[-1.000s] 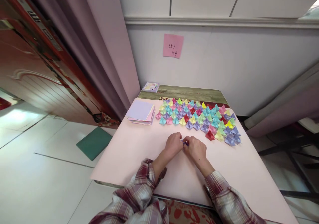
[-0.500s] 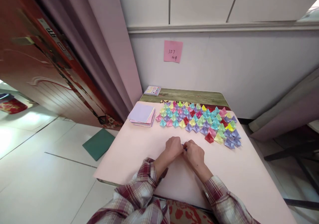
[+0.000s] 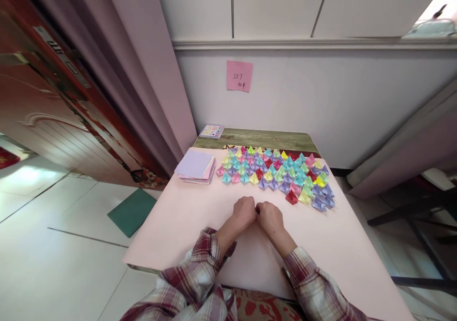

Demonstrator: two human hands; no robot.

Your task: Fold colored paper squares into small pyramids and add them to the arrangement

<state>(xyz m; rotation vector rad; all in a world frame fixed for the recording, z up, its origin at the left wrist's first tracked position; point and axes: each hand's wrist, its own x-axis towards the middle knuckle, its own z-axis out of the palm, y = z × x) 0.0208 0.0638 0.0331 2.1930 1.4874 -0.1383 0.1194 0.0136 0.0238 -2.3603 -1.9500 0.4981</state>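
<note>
Paper piece pinched at frame centre between left hand and right hand, equally near, fingers closed on it, mostly hidden, axis unreadable.

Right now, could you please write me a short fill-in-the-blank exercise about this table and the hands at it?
The stack of paper squares lies to the ____ of the folded paper pieces.
The note on the wall is ____ in colour.
The sheet on the floor is ____ in colour.
The left hand and the right hand are ____ each other.
Missing words: left; pink; green; touching.
</note>
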